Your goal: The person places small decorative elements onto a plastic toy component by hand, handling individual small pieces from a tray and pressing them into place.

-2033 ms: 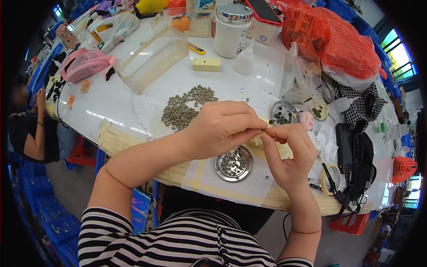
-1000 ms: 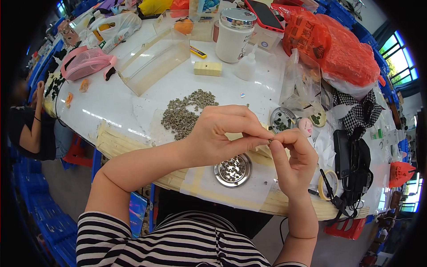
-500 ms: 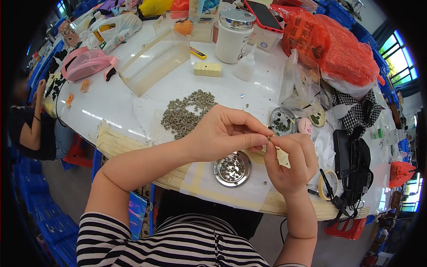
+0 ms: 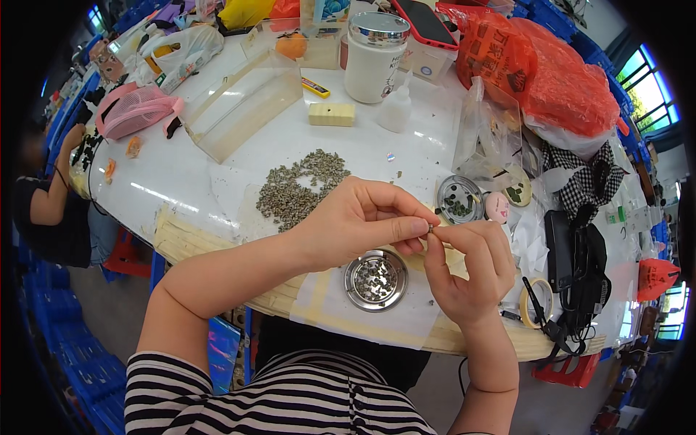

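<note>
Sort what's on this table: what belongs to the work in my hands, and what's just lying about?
Seemingly in use:
- tiny piece pinched between left hand and right hand
- heap of small grey-green pieces
- round metal dish holding similar pieces

Probably just lying about:
- pink mesh pouch
- red-cased phone
- red plastic bags

1 piece (image 4: 431, 228), tiny, greyish; pinched between left hand (image 4: 360, 223) and right hand (image 4: 475, 272), above the table (image 4: 190, 181); shape too small to tell.

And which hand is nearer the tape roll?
Right. The right hand is just left of the tape roll; the left hand is farther left, beyond the right hand.
</note>
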`<state>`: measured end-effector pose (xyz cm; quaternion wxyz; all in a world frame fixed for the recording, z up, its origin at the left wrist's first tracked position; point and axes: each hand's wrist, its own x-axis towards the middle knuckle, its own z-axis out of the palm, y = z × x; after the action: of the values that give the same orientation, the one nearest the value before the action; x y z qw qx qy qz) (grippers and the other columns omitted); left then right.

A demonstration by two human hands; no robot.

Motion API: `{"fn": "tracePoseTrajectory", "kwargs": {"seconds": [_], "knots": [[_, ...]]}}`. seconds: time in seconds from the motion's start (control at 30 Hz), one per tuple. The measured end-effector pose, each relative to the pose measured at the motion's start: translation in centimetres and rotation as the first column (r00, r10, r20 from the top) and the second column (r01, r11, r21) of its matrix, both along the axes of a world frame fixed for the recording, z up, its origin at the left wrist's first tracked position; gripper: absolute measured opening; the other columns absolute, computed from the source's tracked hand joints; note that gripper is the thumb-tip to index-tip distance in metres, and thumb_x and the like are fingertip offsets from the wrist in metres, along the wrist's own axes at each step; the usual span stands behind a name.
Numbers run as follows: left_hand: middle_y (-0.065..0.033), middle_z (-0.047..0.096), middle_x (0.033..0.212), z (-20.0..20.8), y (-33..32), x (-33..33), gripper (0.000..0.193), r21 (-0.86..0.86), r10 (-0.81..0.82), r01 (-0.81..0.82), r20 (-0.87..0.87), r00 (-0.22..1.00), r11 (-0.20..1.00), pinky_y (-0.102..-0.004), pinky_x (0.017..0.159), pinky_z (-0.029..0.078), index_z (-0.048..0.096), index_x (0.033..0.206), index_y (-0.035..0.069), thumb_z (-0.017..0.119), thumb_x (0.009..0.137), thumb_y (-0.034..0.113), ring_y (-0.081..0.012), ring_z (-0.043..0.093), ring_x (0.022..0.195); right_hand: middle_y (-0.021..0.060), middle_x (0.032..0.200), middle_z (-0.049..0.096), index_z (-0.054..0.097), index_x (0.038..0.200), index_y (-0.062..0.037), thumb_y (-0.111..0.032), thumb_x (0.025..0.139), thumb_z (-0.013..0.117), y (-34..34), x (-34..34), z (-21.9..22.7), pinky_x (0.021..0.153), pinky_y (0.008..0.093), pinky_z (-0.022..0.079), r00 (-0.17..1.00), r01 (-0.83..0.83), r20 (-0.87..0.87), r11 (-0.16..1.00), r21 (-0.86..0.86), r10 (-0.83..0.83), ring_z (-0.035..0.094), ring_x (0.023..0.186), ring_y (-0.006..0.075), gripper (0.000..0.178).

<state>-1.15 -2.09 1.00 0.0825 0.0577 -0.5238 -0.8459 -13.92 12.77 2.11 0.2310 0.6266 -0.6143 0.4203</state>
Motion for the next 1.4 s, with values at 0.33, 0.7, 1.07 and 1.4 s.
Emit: {"fn": "tracePoseTrajectory", "kwargs": {"seconds": [0.33,0.7,1.07,1.4], "knots": [[-0.0095,0.073,0.096,0.1,0.2,0.0,0.019,0.010,0.016,-0.016,0.021,1.000,1.000,-0.0253,0.078,0.057,0.070,0.111,-0.003,0.068,0.093,0.003,-0.0119,0.069,0.084,0.0066,0.076,0.061,0.065,0.085,-0.0041,0.004,0.067,0.077,0.2,-0.1,-0.3,0.054,0.0317,0.047,0.999,-0.003,0.051,0.999,0.033,0.002,0.059,0.064,0.0230,0.023],[-0.0094,0.070,0.083,-0.5,0.3,-0.1,0.025,-0.747,0.091,-0.649,-0.643,0.761,0.144,-0.0275,0.059,0.055,0.075,0.097,0.003,0.080,0.073,-0.001,-0.0207,0.069,0.069,0.0074,0.075,0.060,0.063,0.083,-0.0042,0.004,0.067,0.076,0.1,0.1,0.1,0.054,0.0327,0.046,1.000,0.005,0.005,0.998,0.059,-0.005,0.058,0.064,0.0241,0.021],[-0.0070,0.072,0.085,-0.2,0.0,0.0,0.021,-0.653,0.154,-0.476,-0.488,0.859,0.589,-0.0260,0.066,0.053,0.077,0.096,0.006,0.079,0.077,-0.003,-0.0165,0.069,0.076,0.0065,0.077,0.063,0.066,0.086,0.0006,0.001,0.082,0.070,0.8,-0.1,0.3,0.060,0.0254,0.044,0.832,-0.149,0.552,0.978,0.148,0.043,0.055,0.067,0.0123,0.006],[-0.0059,0.072,0.087,-0.3,0.2,0.2,0.023,-0.616,0.162,-0.444,-0.458,0.874,0.651,-0.0253,0.069,0.053,0.078,0.098,0.007,0.080,0.077,-0.002,-0.0148,0.068,0.078,0.0008,0.082,0.063,0.067,0.091,0.0018,-0.004,0.090,0.067,1.3,-0.1,0.6,0.068,0.0210,0.042,0.451,-0.348,0.889,0.932,0.101,0.073,0.051,0.073,0.0063,0.006]]}}
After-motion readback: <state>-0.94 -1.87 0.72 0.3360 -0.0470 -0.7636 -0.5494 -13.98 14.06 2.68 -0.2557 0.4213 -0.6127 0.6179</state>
